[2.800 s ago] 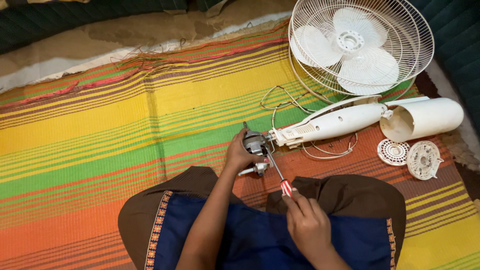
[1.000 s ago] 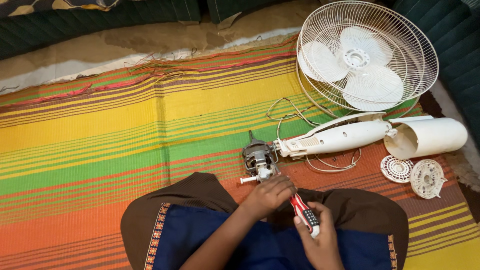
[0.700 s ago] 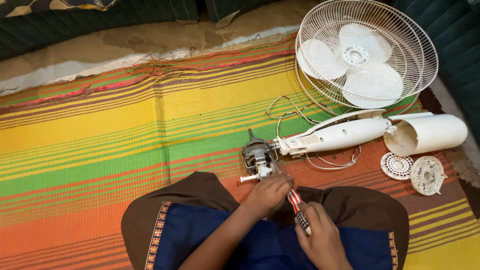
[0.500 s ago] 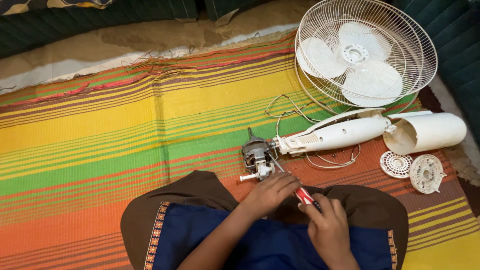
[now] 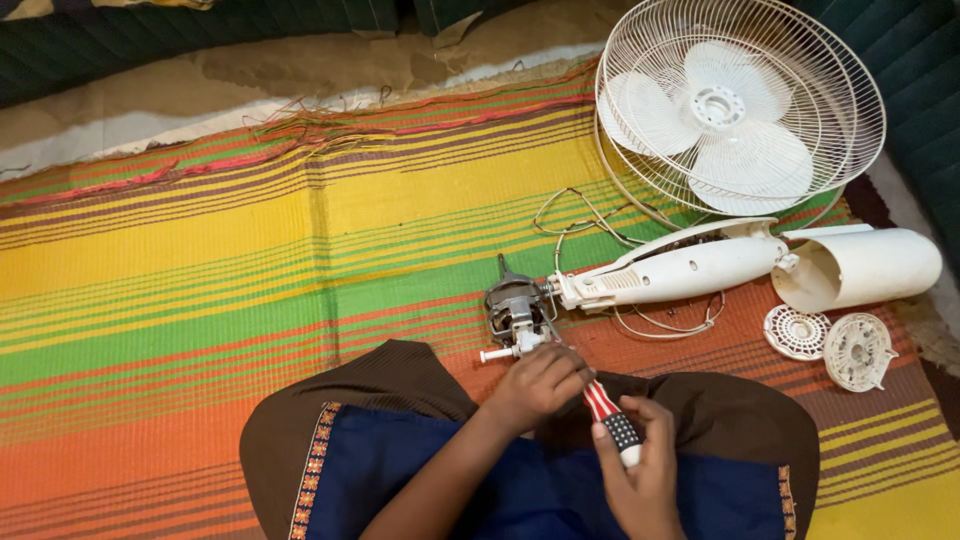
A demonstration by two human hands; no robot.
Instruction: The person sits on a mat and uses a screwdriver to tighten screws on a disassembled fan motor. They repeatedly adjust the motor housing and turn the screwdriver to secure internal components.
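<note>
I sit cross-legged on a striped mat. A small metal fan motor lies in front of my knees, joined to a long white fan neck housing. My left hand rests with fingers curled just below the motor, around the screwdriver's shaft. My right hand grips a screwdriver by its red, white and black handle. The tip, hidden behind my left hand, points up toward the motor.
A white fan cage with blades lies at the upper right. A white cylindrical cover and two small round white grille parts lie at the right. Loose wires curl beside the housing. Dark cushions border the striped mat.
My left hand has slid from the motor down onto the screwdriver shaft. My right hand shifted its grip on the handle, drawing it back toward my lap.
</note>
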